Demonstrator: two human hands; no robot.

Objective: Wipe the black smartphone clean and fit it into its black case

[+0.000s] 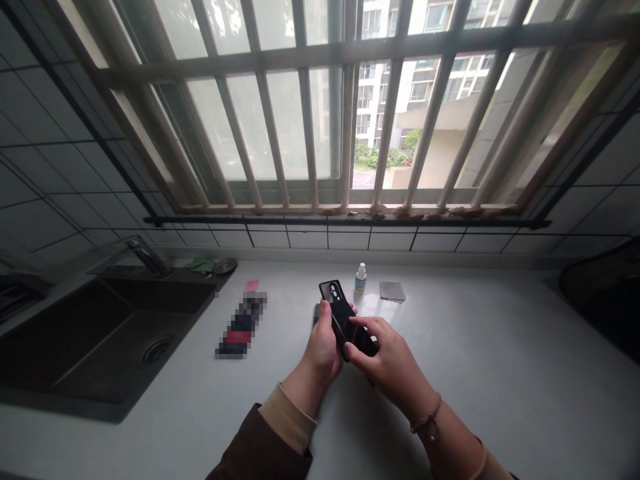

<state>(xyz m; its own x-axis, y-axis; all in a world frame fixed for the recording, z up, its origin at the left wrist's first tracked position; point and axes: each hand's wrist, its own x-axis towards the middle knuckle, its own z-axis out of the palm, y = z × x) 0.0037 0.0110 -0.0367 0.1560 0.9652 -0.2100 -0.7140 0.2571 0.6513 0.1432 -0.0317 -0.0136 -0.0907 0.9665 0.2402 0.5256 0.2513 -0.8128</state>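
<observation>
A black phone case (pixel 342 311) with camera openings at its upper end is held tilted above the counter. My left hand (pixel 323 343) grips its left side, with the thumb along the edge and fingertips showing behind it. My right hand (pixel 387 353) pinches the lower right part, thumb and forefinger on its near face. The case looks bent in the middle; whether a phone sits inside I cannot tell. Just left of my left thumb, a dark, flat edge (pixel 316 315) shows, mostly hidden by the hand. Beyond the case stands a small white bottle (pixel 361 279) with a blue-and-yellow label.
A grey folded cloth or square sheet (pixel 393 291) lies right of the bottle. Left on the white counter (pixel 475 373) are a blurred-out dark and red item (pixel 241 327) and a pink slip (pixel 252 285). A dark sink (pixel 100 333) with faucet (pixel 147 257) is farther left; a barred window rises behind.
</observation>
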